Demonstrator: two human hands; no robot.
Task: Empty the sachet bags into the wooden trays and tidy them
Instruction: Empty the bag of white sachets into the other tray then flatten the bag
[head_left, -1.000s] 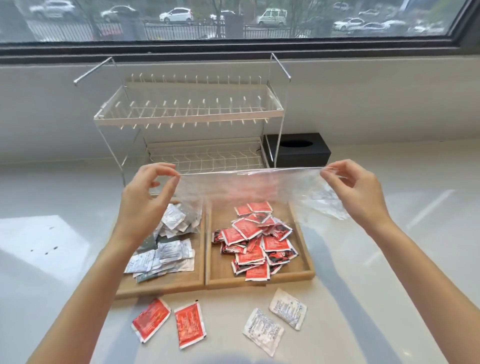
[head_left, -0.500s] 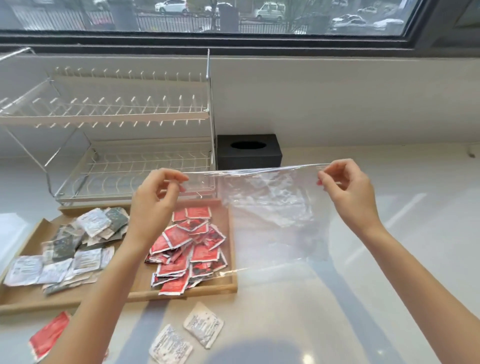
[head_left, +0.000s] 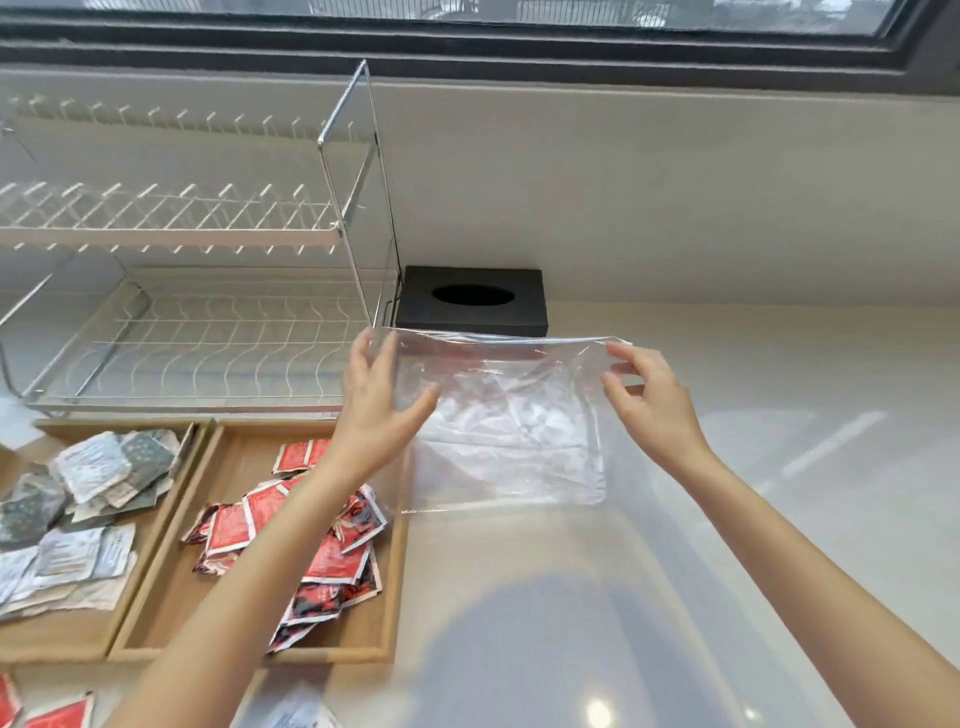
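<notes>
An empty clear plastic bag (head_left: 509, 431) hangs between my hands, above the white counter and to the right of the trays. My left hand (head_left: 376, 415) holds its left edge, fingers pointing up and thumb spread across the front of the film. My right hand (head_left: 649, 405) pinches the top right corner between thumb and fingertips. Two wooden trays lie side by side at lower left. The left tray (head_left: 52, 634) holds white and grey sachets (head_left: 78, 499). The right tray (head_left: 249, 462) holds a heap of red sachets (head_left: 322, 551), partly hidden by my left forearm.
A white wire dish rack (head_left: 208, 332) stands behind the trays, with a black tissue box (head_left: 472, 301) against the wall beside it. Loose red sachets (head_left: 57, 717) and a white sachet (head_left: 306, 712) lie on the counter in front of the trays.
The bag has moved right, from over the red tray to over bare counter. My left hand has gone from a fingertip pinch to holding the left edge with its fingers up.
</notes>
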